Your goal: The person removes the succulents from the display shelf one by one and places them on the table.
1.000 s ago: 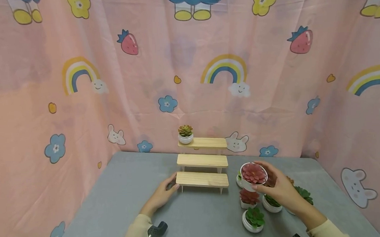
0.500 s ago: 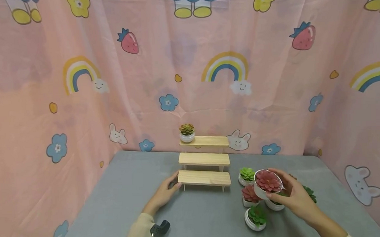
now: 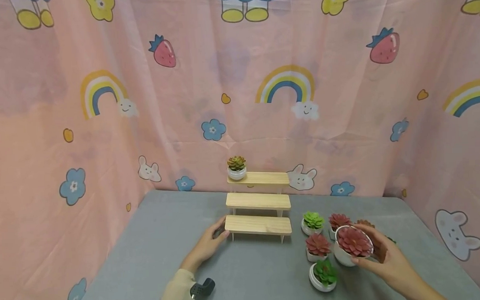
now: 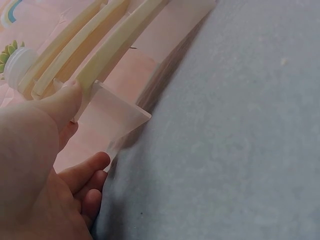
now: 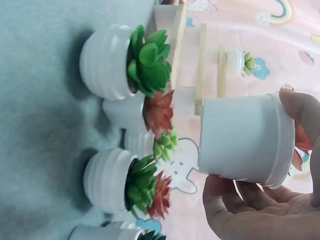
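Note:
My right hand [image 3: 392, 259] grips a white pot with a red succulent [image 3: 353, 242], thumb on one side and fingers on the other. In the right wrist view this pot [image 5: 242, 140] hangs in the air, apart from the other pots. My left hand [image 3: 207, 244] holds the left end of the lowest step of a three-tier wooden shelf [image 3: 258, 225]. In the left wrist view, the thumb [image 4: 65, 102] lies against that step's edge. A yellow-green succulent in a white pot [image 3: 236, 167] stands at the left of the top tier.
Several potted succulents stand on the grey table [image 3: 148, 259] right of the shelf: a bright green one [image 3: 312, 222], red ones [image 3: 318, 246] and a dark green one [image 3: 324, 275] at the front. A pink patterned curtain [image 3: 183, 103] encloses the back and sides.
My right hand has carried the red succulent rightward, away from the shelf and lower, uncovering the bright green plant and a red one behind. My left hand has stayed at the shelf.

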`<state>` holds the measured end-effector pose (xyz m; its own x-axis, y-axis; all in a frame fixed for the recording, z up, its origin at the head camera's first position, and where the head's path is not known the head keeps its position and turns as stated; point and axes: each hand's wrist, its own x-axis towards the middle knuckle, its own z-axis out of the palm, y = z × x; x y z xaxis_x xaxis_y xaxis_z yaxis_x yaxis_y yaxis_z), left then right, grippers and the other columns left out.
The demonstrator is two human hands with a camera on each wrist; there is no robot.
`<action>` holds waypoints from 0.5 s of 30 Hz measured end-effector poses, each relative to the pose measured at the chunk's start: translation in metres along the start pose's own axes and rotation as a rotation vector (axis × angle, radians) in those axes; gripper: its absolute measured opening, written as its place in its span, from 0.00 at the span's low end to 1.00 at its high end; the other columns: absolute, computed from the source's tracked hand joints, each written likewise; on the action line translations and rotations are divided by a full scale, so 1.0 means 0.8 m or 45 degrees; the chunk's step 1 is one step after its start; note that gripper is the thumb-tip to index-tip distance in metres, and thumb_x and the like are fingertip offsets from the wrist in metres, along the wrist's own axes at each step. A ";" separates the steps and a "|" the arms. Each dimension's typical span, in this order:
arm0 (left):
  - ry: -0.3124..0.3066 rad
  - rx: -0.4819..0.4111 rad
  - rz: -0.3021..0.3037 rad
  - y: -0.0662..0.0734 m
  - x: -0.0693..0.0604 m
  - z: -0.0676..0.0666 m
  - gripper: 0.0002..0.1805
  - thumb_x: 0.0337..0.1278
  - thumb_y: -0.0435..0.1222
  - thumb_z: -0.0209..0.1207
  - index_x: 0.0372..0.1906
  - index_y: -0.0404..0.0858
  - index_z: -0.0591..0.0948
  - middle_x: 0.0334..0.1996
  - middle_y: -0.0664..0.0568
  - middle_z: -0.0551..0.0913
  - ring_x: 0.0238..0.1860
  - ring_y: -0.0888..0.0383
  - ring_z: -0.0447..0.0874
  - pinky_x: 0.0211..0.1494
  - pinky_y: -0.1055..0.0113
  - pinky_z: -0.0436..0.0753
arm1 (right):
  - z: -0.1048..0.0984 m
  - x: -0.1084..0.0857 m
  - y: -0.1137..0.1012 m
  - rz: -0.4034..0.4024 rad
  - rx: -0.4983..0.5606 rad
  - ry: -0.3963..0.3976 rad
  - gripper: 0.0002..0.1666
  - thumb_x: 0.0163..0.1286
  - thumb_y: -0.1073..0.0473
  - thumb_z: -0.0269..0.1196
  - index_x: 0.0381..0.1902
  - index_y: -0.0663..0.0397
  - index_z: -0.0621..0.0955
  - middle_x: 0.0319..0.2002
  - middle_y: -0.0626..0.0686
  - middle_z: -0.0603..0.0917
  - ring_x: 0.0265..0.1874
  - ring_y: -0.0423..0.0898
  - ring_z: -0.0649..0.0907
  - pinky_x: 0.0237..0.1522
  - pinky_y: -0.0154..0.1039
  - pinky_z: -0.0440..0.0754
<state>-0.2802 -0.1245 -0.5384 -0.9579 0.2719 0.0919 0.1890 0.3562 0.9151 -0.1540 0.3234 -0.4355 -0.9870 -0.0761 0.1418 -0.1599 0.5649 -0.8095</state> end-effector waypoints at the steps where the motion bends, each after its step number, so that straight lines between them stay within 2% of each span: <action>1: 0.000 -0.004 0.005 0.000 0.000 0.000 0.36 0.71 0.51 0.57 0.78 0.43 0.64 0.73 0.41 0.71 0.79 0.36 0.58 0.78 0.32 0.57 | -0.002 -0.002 0.002 0.003 -0.002 0.004 0.42 0.67 0.63 0.69 0.73 0.61 0.62 0.61 0.28 0.68 0.51 0.14 0.71 0.43 0.23 0.80; 3: 0.000 -0.005 0.017 0.001 0.001 0.000 0.35 0.71 0.49 0.58 0.78 0.43 0.64 0.73 0.42 0.71 0.79 0.36 0.58 0.77 0.32 0.58 | -0.005 -0.006 0.007 0.032 0.002 -0.006 0.41 0.68 0.63 0.69 0.73 0.63 0.62 0.56 0.22 0.67 0.50 0.15 0.72 0.42 0.24 0.81; 4: 0.000 -0.008 0.020 0.001 0.001 0.000 0.35 0.71 0.49 0.58 0.78 0.43 0.64 0.73 0.42 0.71 0.79 0.36 0.58 0.78 0.33 0.58 | -0.007 -0.008 0.009 0.058 0.006 -0.018 0.41 0.68 0.63 0.68 0.73 0.64 0.61 0.56 0.24 0.69 0.49 0.16 0.73 0.42 0.25 0.82; 5: -0.001 -0.007 0.026 0.001 0.001 0.000 0.35 0.71 0.49 0.58 0.78 0.43 0.65 0.73 0.42 0.71 0.78 0.36 0.59 0.78 0.33 0.58 | -0.009 -0.010 0.011 0.087 0.010 -0.037 0.42 0.69 0.62 0.68 0.73 0.65 0.60 0.58 0.30 0.72 0.48 0.16 0.73 0.42 0.26 0.83; 7: -0.003 -0.008 0.040 0.002 0.002 0.000 0.35 0.72 0.48 0.58 0.77 0.42 0.65 0.73 0.42 0.72 0.78 0.36 0.59 0.78 0.33 0.57 | -0.012 -0.014 0.014 0.151 0.024 -0.077 0.43 0.70 0.61 0.67 0.74 0.67 0.57 0.63 0.47 0.75 0.46 0.15 0.73 0.42 0.28 0.84; 10: -0.007 -0.013 0.053 0.001 0.002 0.000 0.35 0.72 0.47 0.57 0.78 0.40 0.64 0.73 0.41 0.71 0.79 0.37 0.58 0.79 0.34 0.56 | -0.014 -0.019 0.021 0.226 0.016 -0.122 0.46 0.72 0.59 0.66 0.76 0.68 0.54 0.69 0.74 0.67 0.45 0.12 0.70 0.43 0.29 0.85; 12: -0.010 -0.014 0.052 0.001 0.002 0.000 0.35 0.73 0.47 0.57 0.78 0.39 0.63 0.74 0.40 0.70 0.79 0.37 0.58 0.79 0.35 0.56 | -0.013 -0.023 0.025 0.267 0.019 -0.138 0.47 0.72 0.58 0.65 0.77 0.68 0.53 0.72 0.78 0.62 0.45 0.12 0.69 0.45 0.32 0.87; 15: -0.009 -0.007 0.045 0.000 0.001 0.000 0.35 0.72 0.47 0.57 0.78 0.39 0.63 0.74 0.40 0.70 0.79 0.36 0.57 0.79 0.35 0.56 | -0.009 -0.031 0.033 0.291 0.016 -0.132 0.47 0.72 0.58 0.66 0.76 0.68 0.53 0.71 0.78 0.63 0.44 0.13 0.72 0.46 0.33 0.87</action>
<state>-0.2813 -0.1241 -0.5384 -0.9492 0.2902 0.1212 0.2212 0.3418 0.9134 -0.1337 0.3460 -0.4567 -0.9940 -0.0315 -0.1045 0.0683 0.5668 -0.8210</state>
